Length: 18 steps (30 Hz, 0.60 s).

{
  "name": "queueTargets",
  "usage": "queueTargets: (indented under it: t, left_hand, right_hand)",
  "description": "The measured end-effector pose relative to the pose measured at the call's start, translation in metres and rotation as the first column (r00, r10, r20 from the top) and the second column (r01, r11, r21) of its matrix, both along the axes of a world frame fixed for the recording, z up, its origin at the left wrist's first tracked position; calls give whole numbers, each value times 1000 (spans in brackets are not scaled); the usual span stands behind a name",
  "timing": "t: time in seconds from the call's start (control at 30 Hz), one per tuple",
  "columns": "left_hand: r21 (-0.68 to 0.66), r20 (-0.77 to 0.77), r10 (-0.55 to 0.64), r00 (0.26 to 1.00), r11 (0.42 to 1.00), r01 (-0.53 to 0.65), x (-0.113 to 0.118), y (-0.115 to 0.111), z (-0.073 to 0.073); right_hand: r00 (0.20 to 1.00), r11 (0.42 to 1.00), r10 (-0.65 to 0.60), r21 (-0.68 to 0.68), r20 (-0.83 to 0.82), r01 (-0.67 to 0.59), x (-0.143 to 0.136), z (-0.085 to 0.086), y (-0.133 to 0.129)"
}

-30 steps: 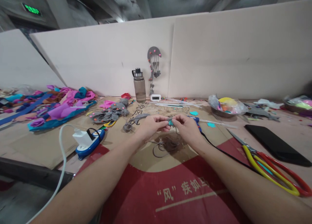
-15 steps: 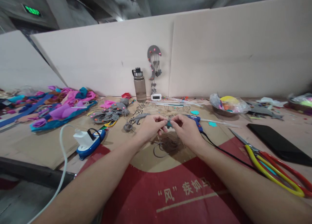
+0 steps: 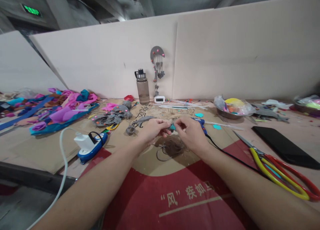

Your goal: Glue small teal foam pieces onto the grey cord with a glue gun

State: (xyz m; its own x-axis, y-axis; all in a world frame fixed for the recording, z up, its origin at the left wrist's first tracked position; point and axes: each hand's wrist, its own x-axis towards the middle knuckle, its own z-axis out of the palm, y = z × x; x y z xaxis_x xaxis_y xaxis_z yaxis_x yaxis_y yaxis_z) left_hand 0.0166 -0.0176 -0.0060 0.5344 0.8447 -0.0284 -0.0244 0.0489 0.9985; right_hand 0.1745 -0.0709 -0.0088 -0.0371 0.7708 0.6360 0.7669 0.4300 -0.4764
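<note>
A small teal felt piece [image 3: 172, 127] is pinched in the fingertips of my left hand [image 3: 158, 129], above the cardboard. My right hand [image 3: 188, 131] is closed at the right edge of the piece, thumb and forefinger together; whether they grip it or a thin cord is too small to make out. Below both hands lies a loose coil of grey cord [image 3: 170, 150]. A blue glue gun [image 3: 202, 124] with a black cable rests just beyond my right hand, partly hidden by it. Two flower-shaped teal felt cutouts [image 3: 199, 115] lie past the glue gun.
Red-and-yellow-handled scissors [image 3: 280, 171] and a black phone [image 3: 285, 146] lie at right. At left are a blue power strip [image 3: 92, 151], grey felt pieces [image 3: 112, 116] and colourful felt scraps [image 3: 67, 111]. A bottle [image 3: 143, 89] and a felt moon hanging [image 3: 157, 53] stand at the back.
My right fingers have shifted slightly and show more of the teal piece between the hands. The whole view has drifted a little; other things stay in place.
</note>
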Motion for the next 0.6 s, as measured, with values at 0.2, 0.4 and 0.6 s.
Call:
queueTargets:
  t: [0.2, 0.4, 0.6]
  left_hand:
    - [-12, 0, 17, 1000, 1000, -17, 0, 1, -2]
    - [-13, 22, 72, 997, 997, -71, 1, 0, -2]
    - [-17, 49, 91, 995, 996, -90, 2, -4, 1]
  right_hand:
    - [966, 994, -84, 91, 243, 64, 2, 1, -1]
    - [901, 977, -187, 169, 391, 129, 3, 6, -5]
    - [924, 985, -160, 120, 347, 125, 1, 1, -3]
